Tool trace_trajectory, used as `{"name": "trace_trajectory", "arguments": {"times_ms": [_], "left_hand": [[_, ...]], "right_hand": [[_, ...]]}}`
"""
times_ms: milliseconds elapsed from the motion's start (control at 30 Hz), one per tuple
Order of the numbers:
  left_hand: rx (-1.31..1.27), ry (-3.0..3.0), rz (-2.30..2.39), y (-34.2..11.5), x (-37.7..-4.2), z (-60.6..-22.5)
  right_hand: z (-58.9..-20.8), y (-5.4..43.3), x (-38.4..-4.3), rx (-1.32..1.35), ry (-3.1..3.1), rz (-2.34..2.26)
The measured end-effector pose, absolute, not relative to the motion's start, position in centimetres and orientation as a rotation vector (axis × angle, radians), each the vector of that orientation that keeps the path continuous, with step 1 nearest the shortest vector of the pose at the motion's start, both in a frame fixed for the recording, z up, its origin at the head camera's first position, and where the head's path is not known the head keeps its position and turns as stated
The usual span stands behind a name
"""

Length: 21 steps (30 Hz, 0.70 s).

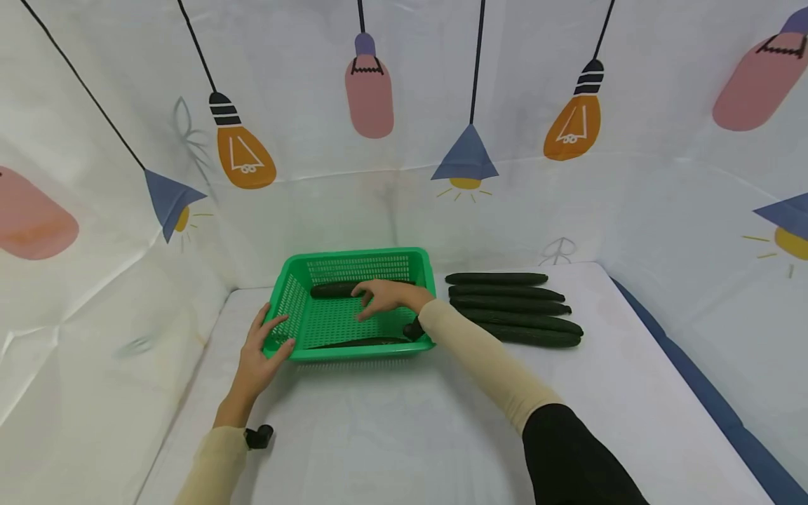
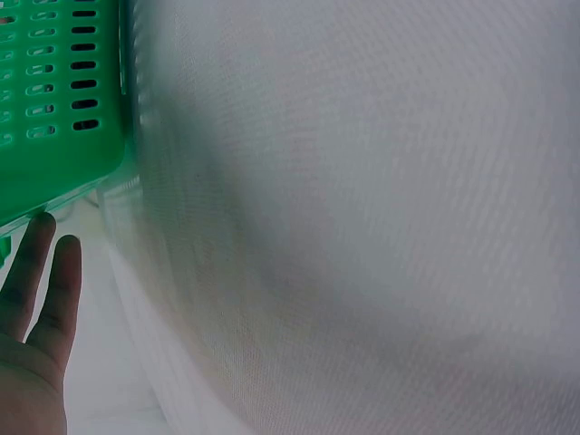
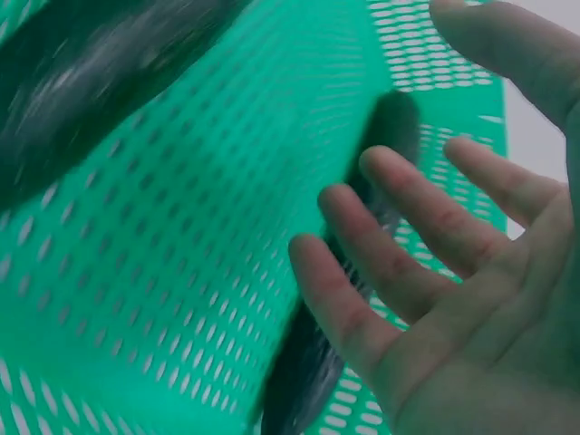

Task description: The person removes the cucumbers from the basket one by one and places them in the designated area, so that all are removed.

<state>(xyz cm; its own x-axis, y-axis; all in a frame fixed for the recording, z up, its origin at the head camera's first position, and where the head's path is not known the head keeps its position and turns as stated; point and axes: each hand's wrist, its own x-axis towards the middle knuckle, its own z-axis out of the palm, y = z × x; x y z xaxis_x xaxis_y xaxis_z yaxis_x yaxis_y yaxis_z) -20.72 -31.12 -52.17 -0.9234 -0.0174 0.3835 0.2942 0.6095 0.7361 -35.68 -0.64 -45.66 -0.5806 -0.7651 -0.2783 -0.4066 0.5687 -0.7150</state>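
A green plastic basket [image 1: 353, 354] with slotted walls stands at the back of the table. Inside it, one dark green cucumber [image 1: 331, 290] lies along the far wall and another cucumber [image 1: 362, 342] along the near wall, partly hidden by the rim. My right hand [image 1: 384, 295] is inside the basket over the far cucumber. In the right wrist view its fingers [image 3: 394, 263] are spread beside that cucumber [image 3: 304, 381], gripping nothing; whether they touch it I cannot tell. My left hand [image 1: 257, 354] rests with extended fingers against the basket's left front corner.
Several cucumbers [image 1: 511, 303] lie side by side on the white table [image 1: 391, 435], right of the basket. A white sheet [image 1: 303, 210] printed with lamps hangs close behind the table and along its sides.
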Motion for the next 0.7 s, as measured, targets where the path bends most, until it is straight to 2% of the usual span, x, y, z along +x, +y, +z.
{"name": "trace_trajectory", "arguments": {"times_ms": [700], "left_hand": [[-0.208,-2.496,-1.240,-31.1,-20.6,-52.2]], "right_hand": [[-47.6,-1.0,-35.3,-0.943,2.074,-0.687]]}}
